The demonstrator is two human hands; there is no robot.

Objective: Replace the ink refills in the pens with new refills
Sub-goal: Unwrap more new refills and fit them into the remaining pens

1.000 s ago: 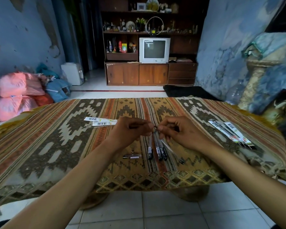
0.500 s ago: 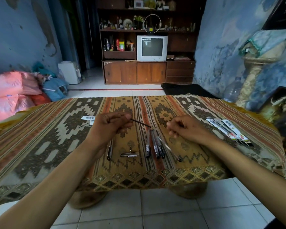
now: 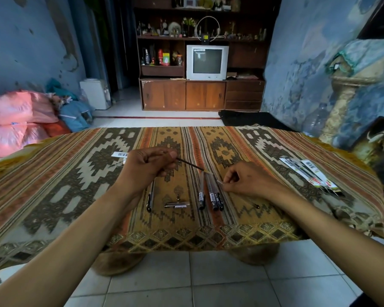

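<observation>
Head view: the left hand [image 3: 145, 166] pinches a thin dark refill [image 3: 190, 164] between thumb and fingers, raised just above the patterned surface [image 3: 53, 185]. The refill's long axis runs from the hand down and right, its pale tip toward a row of pens [image 3: 210, 191] lying side by side, long axes running away from the viewer. The right hand [image 3: 251, 181] rests beside the pens, fingers curled; whether they hold anything I cannot tell. Packaged refills [image 3: 308, 173] lie far right. Keeping the refill level and clear of the pens seems wise.
</observation>
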